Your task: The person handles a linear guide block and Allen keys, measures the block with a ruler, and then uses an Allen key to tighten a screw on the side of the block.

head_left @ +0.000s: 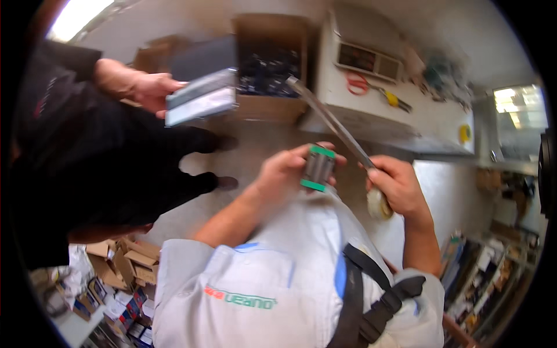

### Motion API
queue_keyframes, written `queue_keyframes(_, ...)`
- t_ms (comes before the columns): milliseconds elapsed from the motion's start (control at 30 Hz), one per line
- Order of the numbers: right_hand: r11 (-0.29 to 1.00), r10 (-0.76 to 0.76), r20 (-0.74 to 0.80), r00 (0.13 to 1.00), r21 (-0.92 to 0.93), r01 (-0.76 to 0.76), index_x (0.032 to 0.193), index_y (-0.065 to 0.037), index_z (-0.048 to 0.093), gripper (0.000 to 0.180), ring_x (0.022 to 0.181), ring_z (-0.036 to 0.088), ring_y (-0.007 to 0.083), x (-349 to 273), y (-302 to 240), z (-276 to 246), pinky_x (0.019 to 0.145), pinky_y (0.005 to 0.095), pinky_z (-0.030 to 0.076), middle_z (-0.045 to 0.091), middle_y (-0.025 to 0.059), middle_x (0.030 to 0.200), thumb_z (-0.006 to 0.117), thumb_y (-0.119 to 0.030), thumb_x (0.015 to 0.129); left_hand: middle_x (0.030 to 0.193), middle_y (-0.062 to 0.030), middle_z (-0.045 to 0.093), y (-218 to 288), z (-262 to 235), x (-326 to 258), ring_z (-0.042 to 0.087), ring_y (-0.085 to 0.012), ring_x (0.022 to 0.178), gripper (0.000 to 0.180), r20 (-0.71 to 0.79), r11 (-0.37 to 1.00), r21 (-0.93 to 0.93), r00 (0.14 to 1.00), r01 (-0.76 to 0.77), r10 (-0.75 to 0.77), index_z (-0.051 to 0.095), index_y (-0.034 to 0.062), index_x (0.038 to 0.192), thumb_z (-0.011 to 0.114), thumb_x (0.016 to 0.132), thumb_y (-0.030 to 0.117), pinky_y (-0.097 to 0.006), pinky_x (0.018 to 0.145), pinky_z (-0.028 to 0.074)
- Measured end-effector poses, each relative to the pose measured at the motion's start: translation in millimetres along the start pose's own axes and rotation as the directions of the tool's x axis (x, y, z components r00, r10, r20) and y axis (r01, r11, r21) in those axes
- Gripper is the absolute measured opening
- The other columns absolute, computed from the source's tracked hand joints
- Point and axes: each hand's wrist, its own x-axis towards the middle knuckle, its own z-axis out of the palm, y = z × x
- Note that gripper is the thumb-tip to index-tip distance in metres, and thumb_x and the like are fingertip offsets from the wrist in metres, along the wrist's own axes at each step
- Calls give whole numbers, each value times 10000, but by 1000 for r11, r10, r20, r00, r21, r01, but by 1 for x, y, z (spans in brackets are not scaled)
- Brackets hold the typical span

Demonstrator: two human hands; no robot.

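In front of my chest my left hand (288, 167) grips a linear guide block (318, 169), a grey metal body with green ends. My right hand (394, 184) is wrapped round a long metal rail (336, 124), which slants up and to the left, its far end near an open carton. A roll of clear tape (379, 205) is also at my right hand, just below the fingers. The rail and the block are apart. To the left, another person's hand (152, 91) holds a flat, dark and silvery case (203, 95).
An open cardboard box (272, 108) of dark, shiny packets stands ahead. On the white worktop (348, 98) at the right lie red-handled scissors (357, 84), a yellow-and-black tool (394, 101) and a yellow tape roll (464, 133). Cartons (125, 264) are piled at lower left; shelving (487, 272) is at lower right.
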Motion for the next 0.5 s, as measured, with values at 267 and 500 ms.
queue_keyframes(267, 989, 64, 15, 998, 129, -66, 1103, 32, 669, 232, 703, 573, 78, -10, 15, 10, 654, 228, 454, 651, 26, 767, 544, -69, 935, 1411, -194, 531, -5, -7, -14, 641, -329, 1151, 594, -31, 1000, 6, 999, -25, 26, 394, 80, 1476, 485, 893, 146, -340, 717, 548)
queue_keyframes(500, 989, 82, 16, 996, 125, -83, 1102, 29, 667, 226, 698, 571, 77, -12, 17, 16, 656, 228, 455, 648, 22, 766, 543, -69, 940, 1399, -187, 545, -4, -6, -21, 636, -322, 1176, 589, -69, 997, 66, 996, -51, 55, 387, 75, 1482, 489, 906, 141, -316, 723, 544)
